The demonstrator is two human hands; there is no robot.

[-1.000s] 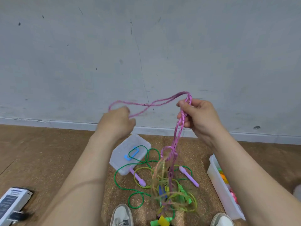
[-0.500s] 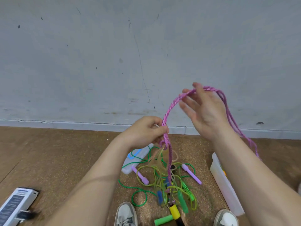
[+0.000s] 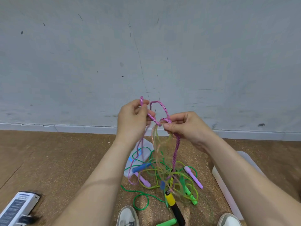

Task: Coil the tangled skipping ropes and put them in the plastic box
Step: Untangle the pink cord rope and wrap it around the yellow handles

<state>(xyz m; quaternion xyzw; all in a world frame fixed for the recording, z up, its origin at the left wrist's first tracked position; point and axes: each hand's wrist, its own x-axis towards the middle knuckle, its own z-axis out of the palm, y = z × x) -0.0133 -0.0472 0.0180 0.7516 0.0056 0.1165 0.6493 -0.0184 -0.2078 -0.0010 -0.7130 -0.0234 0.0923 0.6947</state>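
Observation:
A pink braided skipping rope is held up in front of the wall. My left hand pinches one stretch of it and my right hand pinches another, with a short loop arching between them. Its strands hang down, with translucent yellowish rope caught in them, to a tangle of green, yellow-green and pink ropes on the floor. Purple handles, a blue handle, green handles and a yellow-black handle lie in the tangle. A plastic box stands at the right, partly hidden by my right forearm.
A clear plastic lid with a blue clip lies on the cork floor behind the tangle. A white and dark device lies at the lower left. My two shoes show at the bottom edge. The grey wall and skirting stand close ahead.
My left hand rose and my right hand closed and came down, so both now pinch the pink rope close together. The long strand draped over my right arm is gone.

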